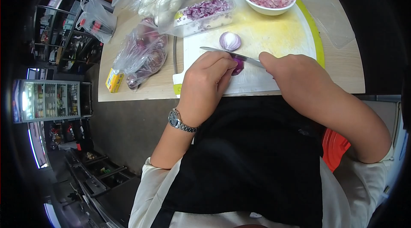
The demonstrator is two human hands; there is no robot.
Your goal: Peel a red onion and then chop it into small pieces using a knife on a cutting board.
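My left hand [210, 77], with a metal watch on its wrist, pins a piece of red onion [238, 66] to the white cutting board [205, 40]. The fingers hide part of that piece. In my right hand [297, 72] is a kitchen knife [247, 59], its handle covered by my fingers. The blade points left and lies at the far side of the held onion, close to my left fingertips; whether it cuts in cannot be told. Just beyond the blade rests a peeled red onion half or whole [230, 41].
A clear plastic container [197, 29] with diced red onion stands at the board's far left. Behind, a white bowl [269, 10] holds chopped pinkish pieces. Bagged red onions [144, 51], bagged garlic [160, 3] and a small yellow box [114, 80] lie left. A clear lid [330, 19] lies right.
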